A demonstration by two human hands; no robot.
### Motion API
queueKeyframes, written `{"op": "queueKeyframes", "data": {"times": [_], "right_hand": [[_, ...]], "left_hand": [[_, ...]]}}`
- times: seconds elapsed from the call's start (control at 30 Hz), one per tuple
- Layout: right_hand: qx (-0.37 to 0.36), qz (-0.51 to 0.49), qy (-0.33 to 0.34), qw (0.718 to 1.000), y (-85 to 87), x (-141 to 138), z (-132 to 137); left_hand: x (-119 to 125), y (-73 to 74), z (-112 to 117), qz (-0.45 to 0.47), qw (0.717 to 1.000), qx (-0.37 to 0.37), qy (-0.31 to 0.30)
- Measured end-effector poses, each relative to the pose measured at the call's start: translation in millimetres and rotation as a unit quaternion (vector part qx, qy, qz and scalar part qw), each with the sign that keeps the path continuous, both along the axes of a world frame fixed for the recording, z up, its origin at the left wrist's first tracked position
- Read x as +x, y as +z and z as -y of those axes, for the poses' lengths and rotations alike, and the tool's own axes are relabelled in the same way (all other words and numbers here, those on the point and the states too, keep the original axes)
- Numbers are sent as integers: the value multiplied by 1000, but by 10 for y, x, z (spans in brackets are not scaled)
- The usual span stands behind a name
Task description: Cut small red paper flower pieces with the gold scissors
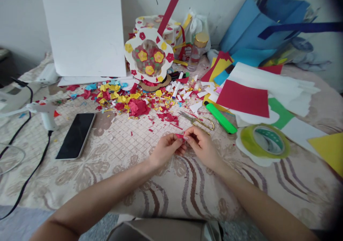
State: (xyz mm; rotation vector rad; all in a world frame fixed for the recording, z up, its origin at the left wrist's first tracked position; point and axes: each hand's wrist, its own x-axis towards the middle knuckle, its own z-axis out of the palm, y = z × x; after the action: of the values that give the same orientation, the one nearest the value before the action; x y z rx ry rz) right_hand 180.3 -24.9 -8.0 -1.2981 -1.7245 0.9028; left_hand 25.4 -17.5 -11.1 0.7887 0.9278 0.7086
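A small piece of red paper [179, 136] is pinched between my two hands above the front middle of the table. My left hand [166, 148] grips it from the left with thumb and fingers closed. From the right, the fingertips of my right hand [199, 146] are closed on the same piece, so much of it is hidden. Just beyond my right hand lie gold-handled scissors [202, 122], and a green utility knife [221, 118] rests to their right. Cut red paper pieces [139, 107] are heaped farther back, among yellow and blue scraps.
A flower-shaped paper lantern [149, 57] stands at the back beside a glass jar [197, 51]. To the left are a phone [76, 135] and a corded glue gun [45, 114]. A tape roll [264, 141], coloured sheets [243, 98] and a blue bag [246, 26] occupy the right.
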Motion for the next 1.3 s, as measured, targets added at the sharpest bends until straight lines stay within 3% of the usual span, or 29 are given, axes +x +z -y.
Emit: {"op": "queueKeyframes", "data": {"times": [0.2, 0.47, 1.1, 1.3], "right_hand": [[-13, 3, -1, 1000, 11, -7, 6], [-11, 12, -3, 1000, 17, 1, 5], [3, 9, -24, 1000, -28, -40, 19], [-74, -88, -25, 993, -9, -41, 28]], "left_hand": [[-18, -38, -26, -20, 999, 46, -13], [0, 28, -8, -11, 999, 28, -23], [15, 33, 27, -23, 999, 42, -6], [6, 15, 29, -37, 998, 58, -3]]}}
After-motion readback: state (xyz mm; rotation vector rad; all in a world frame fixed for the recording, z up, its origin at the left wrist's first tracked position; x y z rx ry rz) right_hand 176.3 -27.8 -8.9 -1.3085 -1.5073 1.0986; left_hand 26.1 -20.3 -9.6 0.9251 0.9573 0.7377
